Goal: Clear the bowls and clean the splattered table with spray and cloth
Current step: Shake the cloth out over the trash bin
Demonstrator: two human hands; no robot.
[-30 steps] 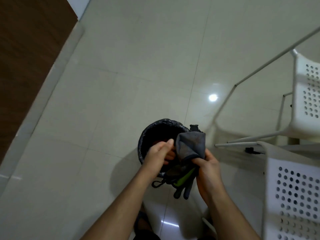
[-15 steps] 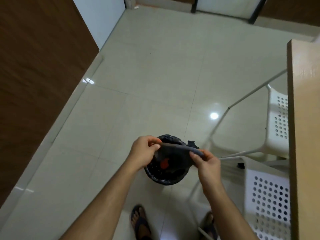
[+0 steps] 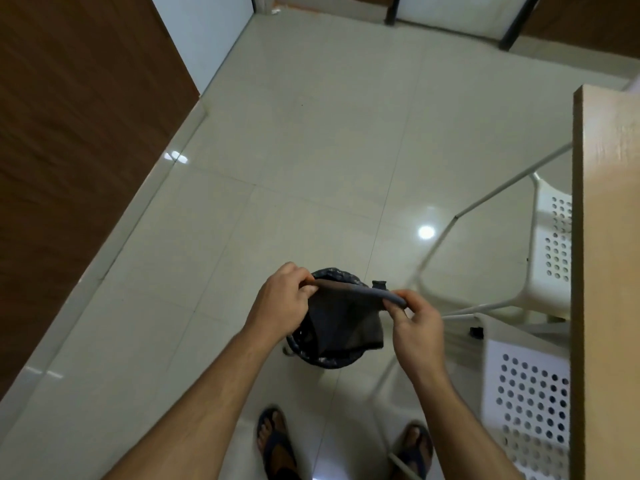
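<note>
Two hands hold one dark grey cloth [image 3: 346, 320] stretched out above a small black-lined bin [image 3: 325, 358] on the floor. The left hand [image 3: 280, 303] pinches the cloth's top edge at its left end, thumb and curled fingers closed over the fabric. The right hand [image 3: 417, 323] pinches the same edge at its right end, fingertips curled round the rolled hem. Between the hands the top edge runs taut and nearly level, and the rest of the cloth hangs down, covering most of the bin's opening. The bin's rim shows above the cloth's edge and again below its lower edge.

The bin stands on pale glossy floor tiles [image 3: 311, 168]. Just below it, at the bottom of the view, are the person's two feet in dark sandals [image 3: 277, 441]. To the right of the bin stand white plastic chairs [image 3: 530, 410] with perforated backs on thin metal legs. Further right, the light wooden desk [image 3: 609, 271] runs along the frame edge. A dark brown wood-panelled wall [image 3: 69, 168] fills the left side.
</note>
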